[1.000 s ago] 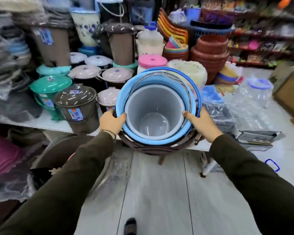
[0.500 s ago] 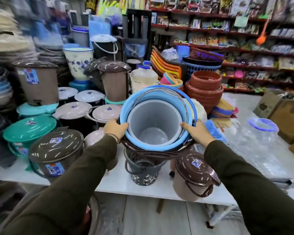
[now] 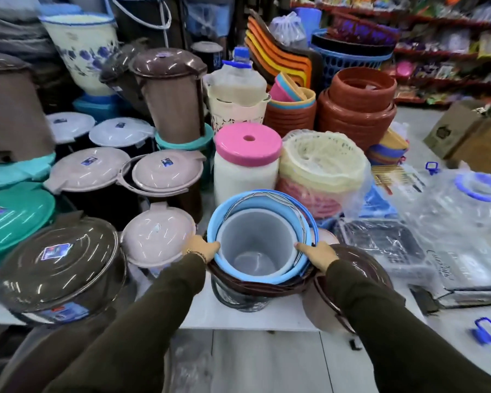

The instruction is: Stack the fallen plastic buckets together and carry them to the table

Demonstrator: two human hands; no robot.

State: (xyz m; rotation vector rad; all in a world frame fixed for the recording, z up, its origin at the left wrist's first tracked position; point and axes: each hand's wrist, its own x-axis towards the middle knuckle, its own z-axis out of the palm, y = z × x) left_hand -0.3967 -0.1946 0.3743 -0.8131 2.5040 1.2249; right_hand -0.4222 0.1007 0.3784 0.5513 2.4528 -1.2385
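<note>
Between my hands the nested bucket stack (image 3: 260, 245) hangs over the worktop (image 3: 247, 314), my left hand (image 3: 203, 248) clamped on its left rim and my right hand (image 3: 318, 255) on the right rim. Placing it well, I judge, means lowering straight down, keeping both rims level, and steering clear of the dark patterned basket (image 3: 238, 297) just below and the brown lidded bin (image 3: 352, 279) under my right wrist. Its long axis runs roughly vertical, mouth up, tipped slightly toward me.
</note>
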